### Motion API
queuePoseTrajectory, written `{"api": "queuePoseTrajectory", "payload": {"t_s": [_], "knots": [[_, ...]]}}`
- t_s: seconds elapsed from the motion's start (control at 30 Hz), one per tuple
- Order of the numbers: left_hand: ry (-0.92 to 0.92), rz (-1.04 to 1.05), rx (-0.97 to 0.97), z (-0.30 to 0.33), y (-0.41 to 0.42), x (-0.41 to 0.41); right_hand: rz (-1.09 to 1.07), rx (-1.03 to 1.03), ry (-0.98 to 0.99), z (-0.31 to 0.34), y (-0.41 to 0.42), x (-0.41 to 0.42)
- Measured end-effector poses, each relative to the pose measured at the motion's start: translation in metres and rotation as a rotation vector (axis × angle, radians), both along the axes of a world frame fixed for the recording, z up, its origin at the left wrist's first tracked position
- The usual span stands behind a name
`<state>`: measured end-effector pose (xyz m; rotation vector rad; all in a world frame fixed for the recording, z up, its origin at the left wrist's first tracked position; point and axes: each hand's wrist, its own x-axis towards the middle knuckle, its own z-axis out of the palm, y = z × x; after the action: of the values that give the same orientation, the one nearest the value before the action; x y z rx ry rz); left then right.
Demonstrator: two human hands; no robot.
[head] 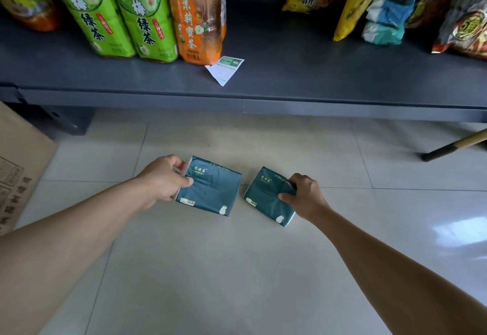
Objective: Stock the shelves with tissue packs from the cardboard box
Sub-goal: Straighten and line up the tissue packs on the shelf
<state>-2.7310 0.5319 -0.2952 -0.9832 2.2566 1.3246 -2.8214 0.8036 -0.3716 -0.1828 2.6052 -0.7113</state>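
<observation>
My left hand (164, 177) grips a dark green tissue pack (210, 188) by its left end. My right hand (305, 196) grips a second dark green tissue pack (264, 195) by its right end. Both packs are held side by side over the pale tiled floor, below and in front of the grey shelf (263, 97). The shelf has a bare stretch in its middle, between the drink bottles and the snack bags. The cardboard box (18, 171) shows at the left edge; its inside is out of view.
On the shelf stand green tea bottles (118, 13) and an orange bottle (197, 15) at left, snack bags (463, 15) and blue-white packs (387, 13) at right. A white paper slip (225, 69) lies near the shelf front. A stick handle (453, 146) rests on the floor at right.
</observation>
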Motion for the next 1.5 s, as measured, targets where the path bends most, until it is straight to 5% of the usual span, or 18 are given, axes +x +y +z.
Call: {"api": "queuePoseTrajectory", "payload": {"t_s": [0.23, 0.5, 1.5], "knots": [[0.074, 0.073, 0.014, 0.017, -0.008, -0.005, 0.116, 0.01, 0.145, 0.04, -0.014, -0.016], [0.175, 0.065, -0.016, 0.115, -0.03, 0.002, 0.162, 0.003, 0.217, 0.167, -0.042, -0.029], [0.407, 0.101, -0.258, 0.774, -0.148, 0.059, 0.336, -0.051, 0.497, 0.874, -0.171, 0.001]]}}
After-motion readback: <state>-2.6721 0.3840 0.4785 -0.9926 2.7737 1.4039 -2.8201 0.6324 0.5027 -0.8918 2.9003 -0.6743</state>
